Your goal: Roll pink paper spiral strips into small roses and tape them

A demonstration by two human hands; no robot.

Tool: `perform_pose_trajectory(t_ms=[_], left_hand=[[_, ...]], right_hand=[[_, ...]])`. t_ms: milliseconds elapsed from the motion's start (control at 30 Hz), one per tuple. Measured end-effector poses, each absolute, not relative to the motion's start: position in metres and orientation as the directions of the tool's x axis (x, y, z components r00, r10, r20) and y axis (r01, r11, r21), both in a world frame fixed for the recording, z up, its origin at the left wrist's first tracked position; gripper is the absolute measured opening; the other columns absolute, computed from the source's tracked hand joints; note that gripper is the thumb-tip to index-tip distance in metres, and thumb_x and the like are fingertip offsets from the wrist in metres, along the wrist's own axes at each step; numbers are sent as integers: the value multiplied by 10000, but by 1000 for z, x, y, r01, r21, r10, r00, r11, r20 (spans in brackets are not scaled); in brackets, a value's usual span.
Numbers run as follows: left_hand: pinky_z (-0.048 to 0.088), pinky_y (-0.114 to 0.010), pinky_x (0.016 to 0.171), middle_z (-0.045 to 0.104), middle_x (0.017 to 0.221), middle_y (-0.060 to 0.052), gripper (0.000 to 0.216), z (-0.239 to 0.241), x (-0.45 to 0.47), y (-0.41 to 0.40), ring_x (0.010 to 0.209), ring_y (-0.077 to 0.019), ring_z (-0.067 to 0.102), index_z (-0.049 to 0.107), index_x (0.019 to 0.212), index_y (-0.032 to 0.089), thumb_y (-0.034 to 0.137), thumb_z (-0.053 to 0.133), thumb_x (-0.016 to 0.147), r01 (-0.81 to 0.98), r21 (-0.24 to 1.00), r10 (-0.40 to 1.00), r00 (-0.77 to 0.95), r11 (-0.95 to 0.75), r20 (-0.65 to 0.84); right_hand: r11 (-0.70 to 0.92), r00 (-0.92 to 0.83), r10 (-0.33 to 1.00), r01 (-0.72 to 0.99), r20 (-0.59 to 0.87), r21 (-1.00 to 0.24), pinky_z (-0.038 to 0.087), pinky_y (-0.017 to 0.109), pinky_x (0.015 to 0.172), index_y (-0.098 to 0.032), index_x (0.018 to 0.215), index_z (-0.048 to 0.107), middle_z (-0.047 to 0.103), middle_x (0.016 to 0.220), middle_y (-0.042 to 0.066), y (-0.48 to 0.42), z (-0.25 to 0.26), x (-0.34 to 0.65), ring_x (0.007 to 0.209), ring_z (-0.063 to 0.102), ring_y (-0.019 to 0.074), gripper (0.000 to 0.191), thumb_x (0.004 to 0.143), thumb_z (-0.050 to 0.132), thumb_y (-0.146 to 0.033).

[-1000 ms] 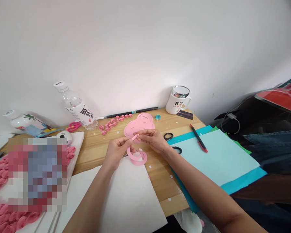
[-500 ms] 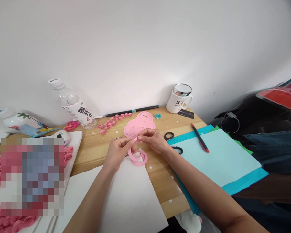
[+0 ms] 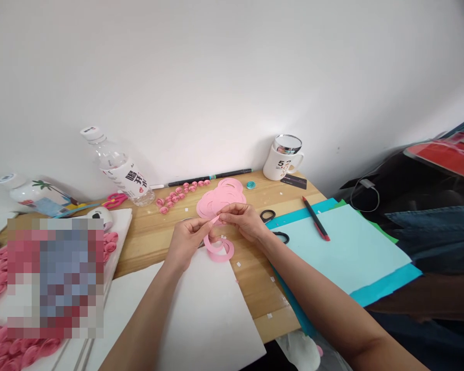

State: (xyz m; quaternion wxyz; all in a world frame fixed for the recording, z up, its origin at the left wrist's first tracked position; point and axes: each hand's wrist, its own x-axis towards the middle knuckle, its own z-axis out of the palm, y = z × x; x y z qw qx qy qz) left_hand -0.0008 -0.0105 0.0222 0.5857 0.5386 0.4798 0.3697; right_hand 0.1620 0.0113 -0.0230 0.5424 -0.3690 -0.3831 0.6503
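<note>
- Left hand (image 3: 186, 241): just on the near side of the pile of pink cut-outs (image 3: 225, 197), to its left. I see thumb and forefinger pinching a pink paper strip (image 3: 218, 256).
- Right hand (image 3: 244, 220): at the pile's near right side. Thumb and forefinger pinch the same strip by its upper end; exact overlap of the fingertips too small for me to tell.
- Strip: between the hands, near side of pile; its curled lower length hangs in loops at the far edge of a white sheet (image 3: 212, 314).
- Left of pile: small pink rolled rosettes (image 3: 177, 198); farther left, a clear bottle (image 3: 126, 179), tilted in my sight.
- Right of pile: teal coil (image 3: 250, 185) just beside it; white mug (image 3: 280, 164) farther off.
- Well right of pile: red-and-black pen (image 3: 316, 219) on a pale blue sheet (image 3: 344, 255).
</note>
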Motion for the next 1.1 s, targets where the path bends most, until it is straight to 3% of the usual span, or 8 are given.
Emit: perform_pose_trajectory(t_ms=[267, 400, 600, 700, 1100], left_hand=[[410, -227, 563, 586, 548, -4, 247, 22, -1, -9, 529, -107, 513, 619, 580, 138, 344, 609, 716, 126, 987, 955, 266, 102, -133], [407, -221, 570, 584, 552, -3, 264, 23, -2, -9, 548, -106, 512, 601, 552, 137, 345, 608, 714, 105, 987, 952, 267, 125, -149], [403, -224, 559, 581, 534, -3, 261, 23, -4, -8, 520, -103, 508, 590, 557, 134, 343, 609, 712, 81, 982, 953, 240, 173, -187], [407, -229, 566, 580, 533, -6, 263, 22, -4, -8, 520, -104, 506, 585, 557, 134, 342, 603, 718, 81, 982, 951, 246, 172, -187], [416, -227, 580, 583, 572, -14, 265, 23, -2, -10, 557, -107, 508, 594, 559, 132, 336, 594, 727, 82, 990, 949, 285, 118, -137]], right_hand=[[-105, -126, 990, -420, -57, -901, 400, 215, 520, -167, 579, 644, 607, 554, -31, 12, -23, 161, 509, 504, 71, 167, 510, 786, -221], [-121, -119, 990, -430, -76, -895, 434, 224, 570, -163, 599, 658, 622, 576, -22, 11, -22, 161, 545, 536, 80, 162, 525, 784, -232], [-165, -202, 976, -445, -81, -880, 487, 255, 710, -159, 764, 701, 690, 791, 33, 11, -20, 162, 657, 605, 100, 179, 617, 730, -255], [-156, -195, 978, -460, -72, -874, 495, 264, 725, -163, 773, 694, 692, 780, 31, 11, -22, 162, 691, 624, 117, 190, 604, 739, -237], [-117, -160, 986, -459, -48, -881, 457, 199, 572, -162, 639, 655, 634, 616, -20, 12, -20, 163, 574, 570, 76, 146, 564, 766, -221]])
